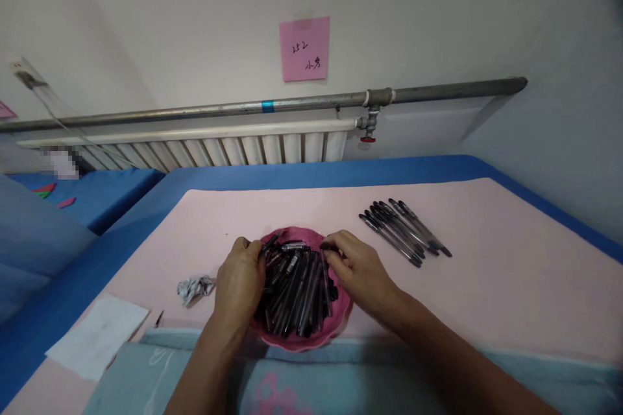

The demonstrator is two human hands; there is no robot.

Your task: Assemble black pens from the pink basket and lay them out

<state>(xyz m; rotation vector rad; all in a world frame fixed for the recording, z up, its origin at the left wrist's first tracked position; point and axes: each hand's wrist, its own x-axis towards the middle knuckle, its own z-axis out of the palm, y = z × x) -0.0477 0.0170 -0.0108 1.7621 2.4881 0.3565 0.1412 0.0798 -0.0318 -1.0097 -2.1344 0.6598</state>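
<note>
A pink scalloped bowl [311,342] holds a heap of clear-barrelled pens [296,292] with black parts, most lying lengthwise towards me. My right hand [363,266] is at the bowl's right rim, its thumb and fingers pinched on the dark end of a pen [326,285] that slants down into the bowl. Over the left rim, my left hand [239,282] is closed with a short black piece, seemingly a pen end [270,243], sticking out by the fingertips. Its other fingers are partly hidden. To the right, several capped pens [402,228] lie side by side on the pink sheet.
Crumpled paper [195,288] and a white sheet of paper [100,337] lie left of the bowl, near a small dark object [159,318]. A light-blue towel [311,376] covers the near edge. Behind the table stand a radiator [243,148] and pipe [195,113].
</note>
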